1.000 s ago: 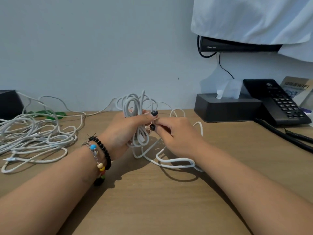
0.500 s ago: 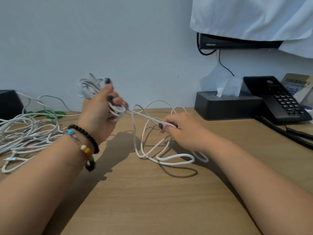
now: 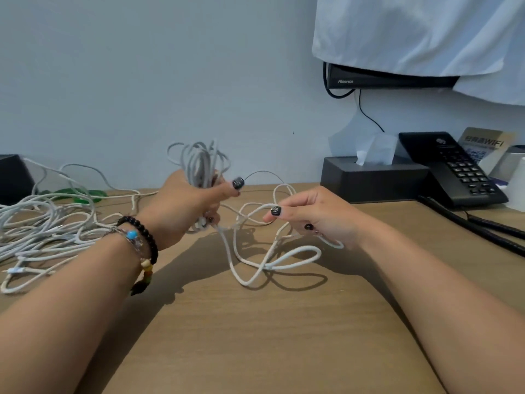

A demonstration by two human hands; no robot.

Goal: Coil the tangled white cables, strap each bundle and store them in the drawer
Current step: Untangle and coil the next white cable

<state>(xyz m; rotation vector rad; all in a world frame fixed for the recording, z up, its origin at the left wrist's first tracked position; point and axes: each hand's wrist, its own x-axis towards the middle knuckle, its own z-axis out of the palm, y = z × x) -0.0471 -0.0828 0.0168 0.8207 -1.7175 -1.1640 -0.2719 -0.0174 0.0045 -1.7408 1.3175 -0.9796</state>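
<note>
Gripping a bunch of coiled white cable [image 3: 200,163] at centre frame, the left hand [image 3: 184,206] has its fingers wrapped round the loops, lifted off the wooden desk [image 3: 255,336]. Just right of centre, the right hand [image 3: 315,217] pinches the loose strand [image 3: 270,263], which trails in slack loops on the desk below. A tangled pile of cables [image 3: 42,228] lies at left. A tissue box [image 3: 372,177] and black phone [image 3: 454,172] sit at right.

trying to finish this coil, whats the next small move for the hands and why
Probably swing the right hand, which pinches the loose white cable, up to the left hand and lay another loop onto the white cable coil it grips; slack still lies on the wooden desk.
</note>
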